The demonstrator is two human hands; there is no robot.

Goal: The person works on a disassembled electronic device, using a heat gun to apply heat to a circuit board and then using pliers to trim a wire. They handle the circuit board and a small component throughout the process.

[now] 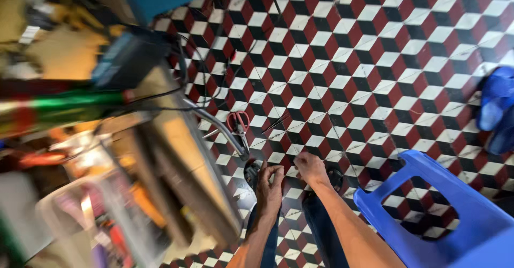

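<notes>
My left hand (270, 185) and my right hand (309, 167) are held close together above my knees, low in the middle of the view. The left hand's fingers are half curled with the fingertips near the right hand. I see the right hand from the back, with its fingers folded under. Whether anything thin lies between them is too small to tell. Red-handled scissors (238, 123) lie on the checkered floor (353, 70) just beyond my hands, next to a few thin dark wires (276, 123).
A blurred, cluttered workbench (176, 161) with a curved metal tube (222, 129) and cables fills the left. A blue plastic stool (455, 209) stands at the lower right. Blue sandals (498, 107) lie at the right edge. My feet in dark sandals (336, 178) rest on the tiles.
</notes>
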